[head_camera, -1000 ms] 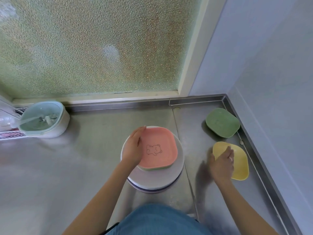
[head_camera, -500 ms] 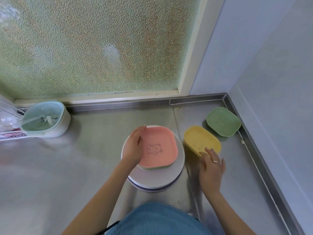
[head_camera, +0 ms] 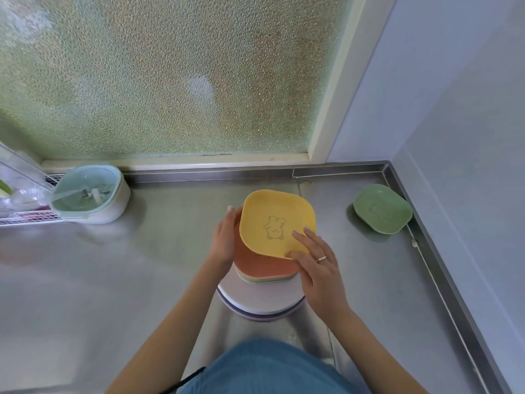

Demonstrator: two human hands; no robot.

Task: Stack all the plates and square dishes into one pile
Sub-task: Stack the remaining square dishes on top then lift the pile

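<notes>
A yellow square dish (head_camera: 277, 220) with a bear drawing hangs tilted just over the pile, pinched at its near corner by my right hand (head_camera: 318, 268). Under it lies a pink square dish (head_camera: 261, 265) on top of other square dishes, all resting on round white plates (head_camera: 261, 300) in the middle of the steel counter. My left hand (head_camera: 224, 240) rests against the left edge of the pink dish. A green square dish (head_camera: 382, 207) sits alone in the back right corner.
The steel counter (head_camera: 113, 280) has a raised rim at the back and right, under a frosted window (head_camera: 170, 75) and a grey wall. A mint and white lidded container (head_camera: 89, 193) stands at the back left beside a wire rack (head_camera: 25, 216).
My right hand has carried the yellow dish from the counter on the right leftward over the pile. My left hand has stayed at the pink dish's edge.
</notes>
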